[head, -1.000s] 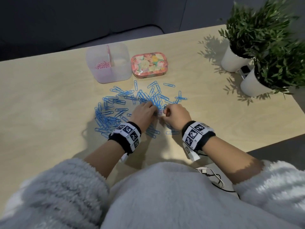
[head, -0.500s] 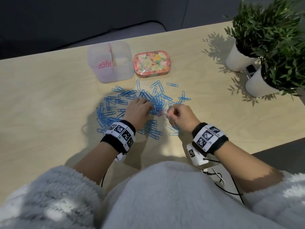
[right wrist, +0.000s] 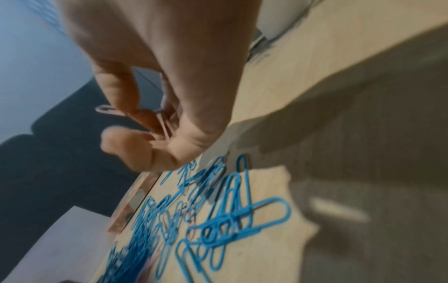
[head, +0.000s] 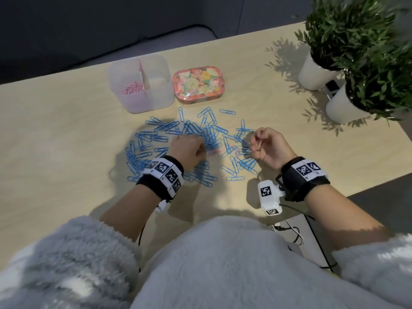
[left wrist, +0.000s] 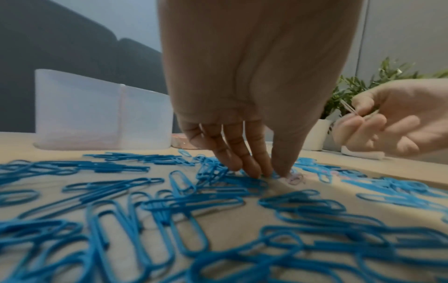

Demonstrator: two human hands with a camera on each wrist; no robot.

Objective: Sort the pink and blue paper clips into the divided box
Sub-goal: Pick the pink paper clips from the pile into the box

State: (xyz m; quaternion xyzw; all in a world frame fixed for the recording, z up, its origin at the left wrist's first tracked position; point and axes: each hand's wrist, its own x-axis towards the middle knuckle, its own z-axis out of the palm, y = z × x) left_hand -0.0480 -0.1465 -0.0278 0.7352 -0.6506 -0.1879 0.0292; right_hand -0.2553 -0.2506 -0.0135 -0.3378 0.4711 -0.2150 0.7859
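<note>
The right hand is lifted off the desk, its fingers pinching pink paper clips, long axes slanting upward. The left hand has its fingers pressed together, tips down on the blue paper clips, a pink clip just beside them. The divided box lies beyond the fingertips.

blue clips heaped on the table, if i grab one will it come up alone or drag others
Likely drags others: the blue clips lie overlapped and crossed. They look thin and flat on the table, so probably hard to pinch; edge strays should lift cleaner.
</note>
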